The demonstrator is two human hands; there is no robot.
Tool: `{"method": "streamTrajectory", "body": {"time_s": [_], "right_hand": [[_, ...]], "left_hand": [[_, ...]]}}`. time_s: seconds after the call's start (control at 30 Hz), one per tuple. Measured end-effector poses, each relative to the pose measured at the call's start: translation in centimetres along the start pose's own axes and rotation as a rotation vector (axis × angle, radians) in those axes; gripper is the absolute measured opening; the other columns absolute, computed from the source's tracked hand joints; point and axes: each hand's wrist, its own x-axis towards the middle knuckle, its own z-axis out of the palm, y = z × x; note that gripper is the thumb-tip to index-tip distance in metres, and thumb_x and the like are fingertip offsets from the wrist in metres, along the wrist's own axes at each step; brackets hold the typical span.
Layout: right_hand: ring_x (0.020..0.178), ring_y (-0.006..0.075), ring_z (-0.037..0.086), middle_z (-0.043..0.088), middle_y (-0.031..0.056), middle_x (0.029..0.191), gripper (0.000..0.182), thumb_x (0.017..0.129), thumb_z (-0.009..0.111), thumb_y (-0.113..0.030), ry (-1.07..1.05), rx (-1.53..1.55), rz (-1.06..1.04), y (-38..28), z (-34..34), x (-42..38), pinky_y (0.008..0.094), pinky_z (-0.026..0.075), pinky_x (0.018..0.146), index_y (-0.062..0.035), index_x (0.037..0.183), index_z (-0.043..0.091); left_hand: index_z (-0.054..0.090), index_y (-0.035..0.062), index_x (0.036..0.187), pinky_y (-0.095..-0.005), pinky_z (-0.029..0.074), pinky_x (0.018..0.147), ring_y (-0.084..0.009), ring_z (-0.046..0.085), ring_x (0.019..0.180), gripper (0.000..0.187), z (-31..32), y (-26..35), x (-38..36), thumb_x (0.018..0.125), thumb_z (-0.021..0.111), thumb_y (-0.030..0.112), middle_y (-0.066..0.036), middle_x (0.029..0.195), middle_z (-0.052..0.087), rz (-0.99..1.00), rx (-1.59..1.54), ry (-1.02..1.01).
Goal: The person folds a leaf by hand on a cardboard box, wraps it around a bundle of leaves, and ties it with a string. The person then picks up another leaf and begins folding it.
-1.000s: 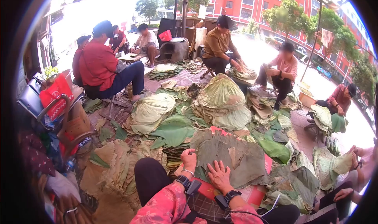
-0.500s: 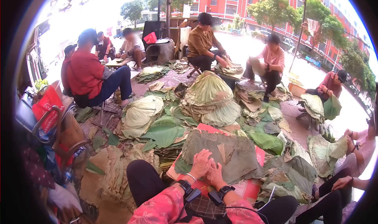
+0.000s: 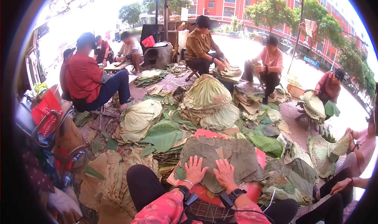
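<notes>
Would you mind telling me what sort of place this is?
Probably an outdoor street-side workplace for sorting big leaves: seated workers ring heaped leaf piles on brick paving, red buildings behind; both hands press a dried leaf.

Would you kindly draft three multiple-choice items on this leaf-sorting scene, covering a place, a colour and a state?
1. Where do both hands rest?
A. On the flattened dried leaf in front of the person
B. On the red bag
C. On the domed pile

2. What colour is the board under that leaf?
A. Blue
B. Red
C. White

3. How are the hands?
A. Clenched in fists
B. Holding a knife
C. Open, palms down

Answers:
1 A: left hand and right hand lie on the dried leaf.
2 B: the board shows red at the leaf's edges.
3 C: fingers spread flat.
</notes>
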Motion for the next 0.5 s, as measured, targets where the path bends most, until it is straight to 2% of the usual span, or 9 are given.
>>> {"method": "streamTrajectory", "body": {"time_s": [0.07, 0.2, 0.3, 0.5], "right_hand": [[0.131, 0.0322, 0.027, 0.035, 0.0111, 0.14, 0.055, 0.086, 0.05, -0.04, 0.034, -0.228, 0.121, 1.2, -1.5, -0.9, 0.0494, 0.022, 0.101, -0.0128, 0.133, 0.039], [0.131, 0.0332, 0.026, 0.034, 0.0101, 0.141, 0.058, 0.085, 0.048, -0.044, 0.05, -0.234, 0.115, 4.1, 0.4, -3.2, 0.0499, 0.021, 0.102, -0.0119, 0.133, 0.039], [0.132, 0.0331, 0.024, 0.032, 0.0111, 0.142, 0.06, 0.087, 0.047, -0.044, 0.001, -0.244, 0.162, 3.6, 0.1, -3.0, 0.0486, 0.019, 0.103, -0.0124, 0.136, 0.035], [0.133, 0.0331, 0.023, 0.031, 0.012, 0.143, 0.061, 0.086, 0.046, -0.046, 0.059, -0.251, 0.208, 2.7, 0.4, -4.6, 0.048, 0.017, 0.104, -0.0121, 0.136, 0.036]], "left_hand": [[0.034, 0.0118, 0.136, -0.0596, 0.014, 0.103, -0.0354, 0.016, 0.135, 0.067, -0.4, 0.3, 0.2, 0.085, 0.045, 0.053, -0.016, 0.145, 0.024, 0.02, 0.05, -0.03], [0.035, 0.0112, 0.136, -0.0603, 0.014, 0.103, -0.0361, 0.016, 0.135, 0.069, -0.6, 0.3, 0.2, 0.084, 0.047, 0.054, -0.017, 0.144, 0.024, 0.055, 0.099, -0.026], [0.034, 0.0111, 0.136, -0.0603, 0.014, 0.103, -0.0362, 0.016, 0.135, 0.07, -0.9, 0.6, 0.3, 0.083, 0.048, 0.054, -0.017, 0.144, 0.024, 0.081, 0.088, -0.064], [0.034, 0.0111, 0.136, -0.0598, 0.013, 0.103, -0.0356, 0.015, 0.135, 0.07, -1.2, 0.4, 0.3, 0.082, 0.049, 0.053, -0.016, 0.145, 0.023, 0.125, 0.088, -0.105]]}}
